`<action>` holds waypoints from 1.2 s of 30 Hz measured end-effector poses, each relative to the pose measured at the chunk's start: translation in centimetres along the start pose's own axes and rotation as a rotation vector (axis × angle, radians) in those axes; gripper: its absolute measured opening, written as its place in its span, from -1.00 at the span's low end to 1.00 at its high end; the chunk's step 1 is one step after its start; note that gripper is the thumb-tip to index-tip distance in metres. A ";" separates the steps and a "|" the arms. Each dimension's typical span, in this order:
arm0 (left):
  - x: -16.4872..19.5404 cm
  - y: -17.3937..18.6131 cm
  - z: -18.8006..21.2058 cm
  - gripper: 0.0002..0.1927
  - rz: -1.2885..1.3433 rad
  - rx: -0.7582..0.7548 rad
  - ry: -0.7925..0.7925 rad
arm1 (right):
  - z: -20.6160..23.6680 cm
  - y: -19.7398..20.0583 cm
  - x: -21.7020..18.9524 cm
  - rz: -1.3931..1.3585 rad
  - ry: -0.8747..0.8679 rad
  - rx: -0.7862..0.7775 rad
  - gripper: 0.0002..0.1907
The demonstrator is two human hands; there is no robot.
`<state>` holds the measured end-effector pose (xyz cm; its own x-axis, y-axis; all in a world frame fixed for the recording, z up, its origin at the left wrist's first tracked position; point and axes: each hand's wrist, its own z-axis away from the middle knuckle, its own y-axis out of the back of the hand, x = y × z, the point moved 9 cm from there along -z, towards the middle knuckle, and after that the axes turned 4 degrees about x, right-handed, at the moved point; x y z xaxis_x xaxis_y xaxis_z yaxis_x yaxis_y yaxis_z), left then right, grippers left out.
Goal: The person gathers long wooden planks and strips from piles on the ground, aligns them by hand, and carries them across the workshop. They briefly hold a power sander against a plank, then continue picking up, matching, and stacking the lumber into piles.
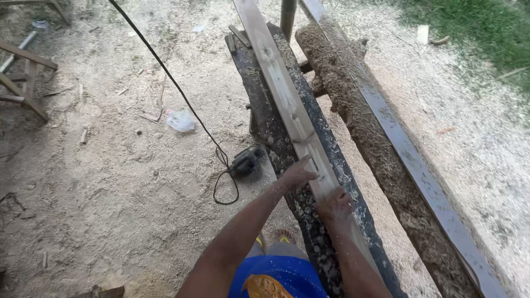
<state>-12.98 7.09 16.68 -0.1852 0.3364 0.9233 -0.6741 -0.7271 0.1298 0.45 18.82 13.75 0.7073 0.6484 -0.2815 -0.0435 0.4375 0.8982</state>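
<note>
A long pale wooden plank (281, 88) lies lengthwise on a dark, worn workbench beam (270, 127). My left hand (297, 174) rests flat on the plank's left edge, fingers spread toward the wood. Just below it, my right hand (334, 205) presses on the plank nearer to me, fingers curled over its surface; whether it holds anything small is hidden. Both forearms reach up from the bottom of the view and are dusted with sawdust.
A black power tool (245, 161) lies on the sawdust-covered ground left of the bench, its black cable (165, 72) running up and away. A rough log and a grey metal rail (408, 160) run alongside on the right. Wooden frames (25, 77) stand far left; grass at top right.
</note>
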 end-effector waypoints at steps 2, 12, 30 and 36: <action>-1.1 1.2 0.2 -0.20 0.168 -0.008 0.072 | -2.1 0.2 -2.1 -0.057 0.008 0.034 0.05; -11.4 14.4 11.9 -0.60 0.514 0.456 0.151 | 3.4 -3.6 -24.8 -0.233 0.915 -0.075 -0.54; -37.3 47.9 68.0 -0.58 1.257 1.735 0.190 | 44.2 -38.0 -69.4 0.203 1.514 -1.040 -0.66; -38.5 59.6 76.6 -0.58 1.205 1.902 0.110 | 58.4 -46.2 -81.2 0.276 1.533 -1.319 -0.67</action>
<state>8.72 -95.06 16.60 0.0767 -0.5896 0.8040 0.9856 -0.0770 -0.1504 -13.77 -90.42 14.83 -0.4278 0.3404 -0.8373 -0.9024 -0.1077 0.4172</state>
